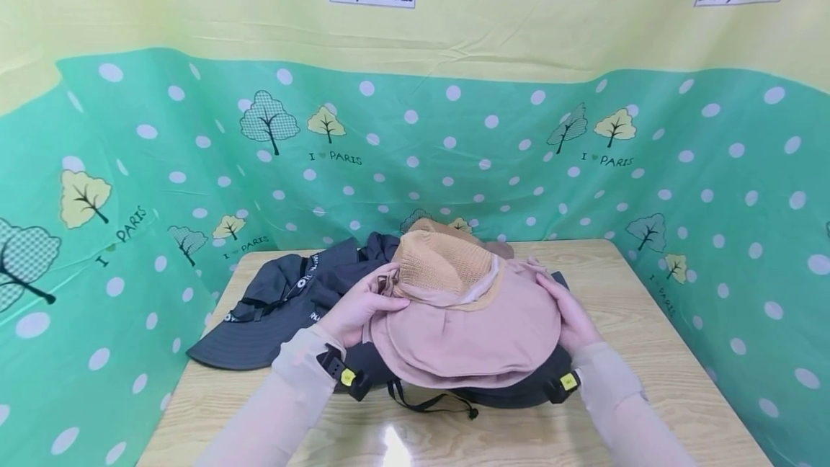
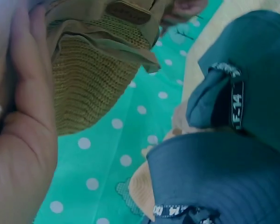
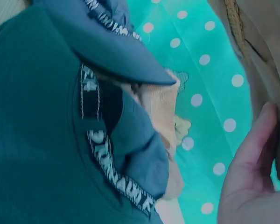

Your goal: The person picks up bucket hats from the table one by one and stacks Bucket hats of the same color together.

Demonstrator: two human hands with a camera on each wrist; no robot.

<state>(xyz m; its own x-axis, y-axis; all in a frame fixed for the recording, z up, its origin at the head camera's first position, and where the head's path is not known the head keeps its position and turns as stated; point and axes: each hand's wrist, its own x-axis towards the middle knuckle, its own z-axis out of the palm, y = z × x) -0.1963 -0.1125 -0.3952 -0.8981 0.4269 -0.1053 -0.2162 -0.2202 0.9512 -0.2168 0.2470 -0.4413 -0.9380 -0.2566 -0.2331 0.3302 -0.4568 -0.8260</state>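
Note:
Both hands hold up a pink sun hat (image 1: pixel 473 344) with a tan woven crown, its wide brim turned toward me. My left hand (image 1: pixel 359 308) grips its left side by the crown's base, thumb over the front. On the opposite side, my right hand (image 1: pixel 570 312) holds the brim's edge, with some fingers hidden behind it. The woven crown (image 2: pixel 93 84) and a small label show beside my left hand (image 2: pixel 30 121) in the left wrist view. In the right wrist view, brim fabric (image 3: pixel 270 51) lies against my right hand (image 3: pixel 249 172).
A dark bucket hat (image 1: pixel 259 308) with a lettered band lies at the left of the wooden table (image 1: pixel 642 352). Another dark hat (image 1: pixel 512 398) lies beneath the pink one, its cord (image 1: pixel 428 405) trailing forward. Behind is a tan hat (image 1: pixel 428 225). Polka-dot cloth (image 1: pixel 454 135) encloses the back and sides.

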